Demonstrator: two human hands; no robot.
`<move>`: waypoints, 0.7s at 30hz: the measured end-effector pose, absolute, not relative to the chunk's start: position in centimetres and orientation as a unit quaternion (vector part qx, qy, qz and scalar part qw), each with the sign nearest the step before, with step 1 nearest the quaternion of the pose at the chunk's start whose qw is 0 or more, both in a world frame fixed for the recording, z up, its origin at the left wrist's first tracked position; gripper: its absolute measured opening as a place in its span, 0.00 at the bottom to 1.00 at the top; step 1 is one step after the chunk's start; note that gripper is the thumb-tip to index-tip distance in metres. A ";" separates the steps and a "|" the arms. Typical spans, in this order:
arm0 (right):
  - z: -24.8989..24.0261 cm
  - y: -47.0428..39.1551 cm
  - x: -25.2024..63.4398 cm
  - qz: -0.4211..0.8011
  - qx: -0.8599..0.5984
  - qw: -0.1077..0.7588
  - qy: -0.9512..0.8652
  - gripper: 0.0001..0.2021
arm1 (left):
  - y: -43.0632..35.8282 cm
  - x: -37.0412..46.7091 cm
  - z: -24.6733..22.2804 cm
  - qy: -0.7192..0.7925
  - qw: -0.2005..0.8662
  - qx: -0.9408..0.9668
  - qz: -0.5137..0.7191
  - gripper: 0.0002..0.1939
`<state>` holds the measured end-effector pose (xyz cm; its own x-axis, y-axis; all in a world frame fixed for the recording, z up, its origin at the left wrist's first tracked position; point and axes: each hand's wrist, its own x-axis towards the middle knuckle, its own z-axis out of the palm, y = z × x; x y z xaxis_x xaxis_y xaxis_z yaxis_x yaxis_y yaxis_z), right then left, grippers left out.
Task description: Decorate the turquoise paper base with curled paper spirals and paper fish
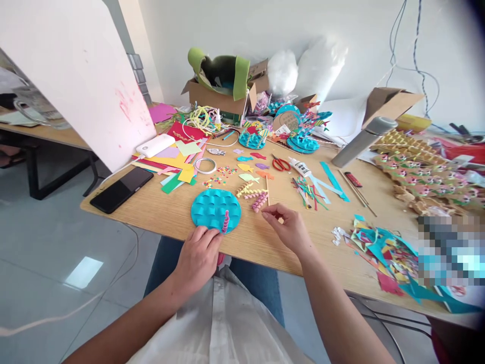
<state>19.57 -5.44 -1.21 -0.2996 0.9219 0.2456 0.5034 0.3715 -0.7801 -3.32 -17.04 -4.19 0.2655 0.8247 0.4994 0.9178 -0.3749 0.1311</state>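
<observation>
A round blue paper disc [204,205] with a raised wavy surface lies at the table's front edge. My left hand [201,253] grips its near rim, the fingers on top and the thumb hidden. One pink-purple twisted paper strip [226,221] stands up from the disc beside those fingers. To the right, my right hand [286,225] is closed in a pinch at the lower end of a thin wooden stick [267,189]. Just left of the stick lie purple twisted strips [259,201] and yellow twisted strips [246,190].
Paper fish [248,177], red-handled scissors [281,163] and a white glue bottle [300,167] lie farther back. A black phone [122,190] is at left. A grey flask [364,141] and paper scraps [392,247] are at right. Boxes [217,101] line the wall.
</observation>
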 end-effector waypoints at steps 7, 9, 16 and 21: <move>-1.3 -6.4 16.0 0.308 -0.350 0.303 -0.831 0.09 | -16.8 -3.2 -4.1 -0.552 0.087 -0.785 -0.268 0.12; -1.3 -6.5 15.1 0.305 -0.331 0.288 -0.845 0.10 | -16.7 -3.2 -4.0 -0.554 0.084 -0.784 -0.267 0.11; -0.6 -5.4 15.9 0.301 -0.345 0.289 -0.841 0.08 | -16.0 -3.1 -3.6 -0.558 0.090 -0.772 -0.290 0.08; 0.6 -2.5 19.3 0.254 -0.489 0.326 -0.768 0.09 | -15.9 -3.2 -3.8 -0.553 0.089 -0.773 -0.299 0.08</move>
<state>19.32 -2.49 0.56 -0.3100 0.9166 0.2526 0.5857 0.3934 -0.7087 -3.24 -15.93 -3.76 0.2110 0.8012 0.5599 0.9073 -0.3737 0.1927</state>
